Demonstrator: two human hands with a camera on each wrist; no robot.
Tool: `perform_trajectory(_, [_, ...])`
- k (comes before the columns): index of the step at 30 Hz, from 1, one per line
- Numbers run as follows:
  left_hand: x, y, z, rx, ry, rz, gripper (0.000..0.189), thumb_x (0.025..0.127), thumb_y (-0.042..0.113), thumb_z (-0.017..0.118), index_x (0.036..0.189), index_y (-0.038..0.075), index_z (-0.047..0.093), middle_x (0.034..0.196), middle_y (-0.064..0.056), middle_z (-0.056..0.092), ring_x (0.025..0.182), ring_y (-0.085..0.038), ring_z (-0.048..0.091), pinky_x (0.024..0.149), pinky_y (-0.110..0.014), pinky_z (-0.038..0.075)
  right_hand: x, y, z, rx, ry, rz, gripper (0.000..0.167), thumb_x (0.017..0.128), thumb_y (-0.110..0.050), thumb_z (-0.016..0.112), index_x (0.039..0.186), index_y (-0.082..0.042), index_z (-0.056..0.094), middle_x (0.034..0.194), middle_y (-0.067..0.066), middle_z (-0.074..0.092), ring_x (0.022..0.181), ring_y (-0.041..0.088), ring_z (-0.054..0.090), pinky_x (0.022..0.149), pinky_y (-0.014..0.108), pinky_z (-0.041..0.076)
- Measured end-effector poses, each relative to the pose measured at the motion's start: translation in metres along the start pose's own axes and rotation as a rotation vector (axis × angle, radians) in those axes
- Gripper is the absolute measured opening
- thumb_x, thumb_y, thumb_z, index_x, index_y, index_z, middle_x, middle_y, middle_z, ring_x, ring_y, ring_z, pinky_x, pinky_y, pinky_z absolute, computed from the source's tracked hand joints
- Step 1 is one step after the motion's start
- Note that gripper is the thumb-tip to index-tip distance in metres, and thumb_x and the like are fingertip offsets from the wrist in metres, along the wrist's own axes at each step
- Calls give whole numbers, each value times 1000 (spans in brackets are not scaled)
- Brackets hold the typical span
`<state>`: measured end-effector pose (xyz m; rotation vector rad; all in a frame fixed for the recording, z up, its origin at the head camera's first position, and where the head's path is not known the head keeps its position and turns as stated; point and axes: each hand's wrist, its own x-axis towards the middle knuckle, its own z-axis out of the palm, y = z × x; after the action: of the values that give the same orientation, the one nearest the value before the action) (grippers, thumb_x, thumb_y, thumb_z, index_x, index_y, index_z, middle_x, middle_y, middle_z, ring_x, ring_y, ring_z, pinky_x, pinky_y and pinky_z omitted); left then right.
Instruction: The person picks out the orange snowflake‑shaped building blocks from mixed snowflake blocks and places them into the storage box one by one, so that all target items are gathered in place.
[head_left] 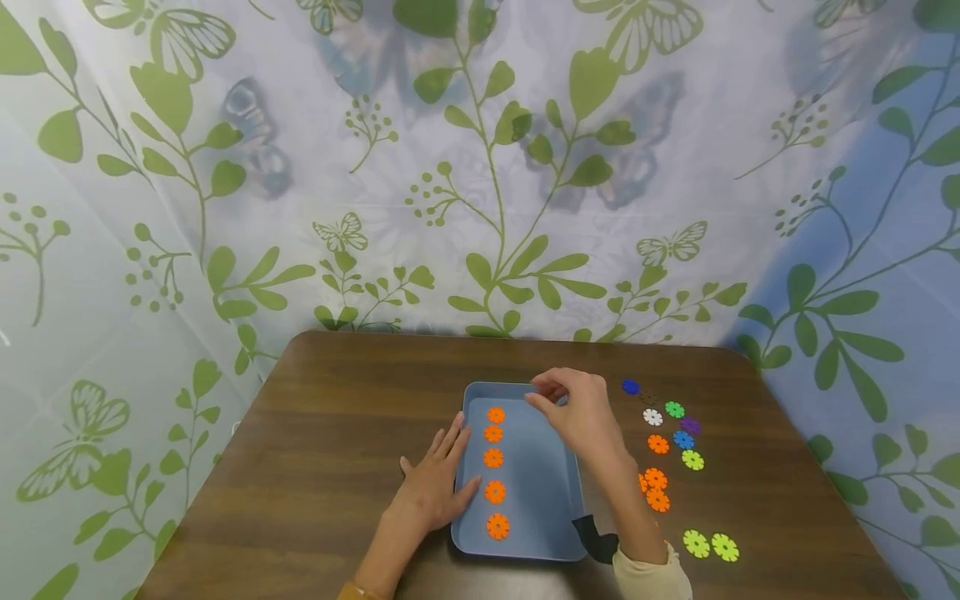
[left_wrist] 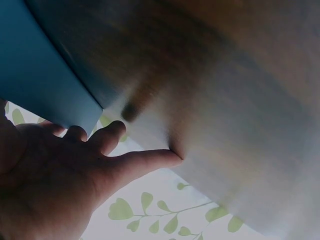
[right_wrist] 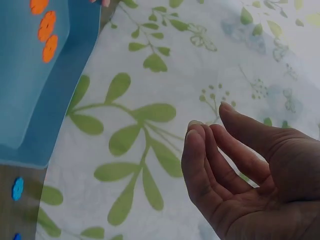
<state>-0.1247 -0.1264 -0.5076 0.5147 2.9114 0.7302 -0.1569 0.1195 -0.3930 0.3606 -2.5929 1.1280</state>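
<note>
A blue-grey tray point(head_left: 536, 483) lies on the wooden table, with a column of several orange notched discs point(head_left: 493, 457) along its left side. My left hand point(head_left: 431, 487) rests at the tray's left rim, fingers straight and spread. In the left wrist view, that hand's fingertips meet the tray's corner and the thumb stretches out over the tabletop. Over the tray's far right corner is my right hand point(head_left: 577, 412), its fingers loosely bent. From the right wrist view, a gap shows between thumb and fingertips, and nothing is held there.
Right of the tray lie loose notched discs: a white one point(head_left: 652, 417), a green one point(head_left: 675, 409), a purple one point(head_left: 690, 426), blue ones, several orange ones point(head_left: 657, 499) and yellow-green ones point(head_left: 696, 543). A leaf-patterned curtain point(head_left: 480, 208) hangs behind the table point(head_left: 337, 417).
</note>
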Motion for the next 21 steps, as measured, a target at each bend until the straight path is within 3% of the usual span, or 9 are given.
perform_trajectory(12, [-1, 3, -2, -13, -12, -13, 79, 104, 40, 69, 169, 10, 36, 181, -5, 19, 160, -41, 32, 101, -96, 20, -39, 31, -31, -52, 103, 121, 16, 89, -7, 89, 103, -2, 82, 89, 5, 79, 78, 19, 73, 72, 25, 60])
perform_trajectory(17, [-1, 3, -2, -10, -18, -17, 79, 105, 40, 68, 169, 10, 35, 181, -5, 18, 161, -41, 32, 101, -96, 20, -55, 55, -39, -113, 85, 204, 19, 91, -11, 88, 106, 0, 81, 92, 8, 80, 80, 23, 74, 75, 34, 63])
perform_trajectory(21, [0, 3, -4, -10, -22, -13, 79, 105, 40, 68, 169, 10, 35, 181, -6, 18, 160, -42, 32, 101, -97, 20, -70, 75, -40, -132, 6, 297, 23, 92, -14, 88, 108, 0, 80, 96, 11, 81, 84, 26, 74, 80, 47, 63])
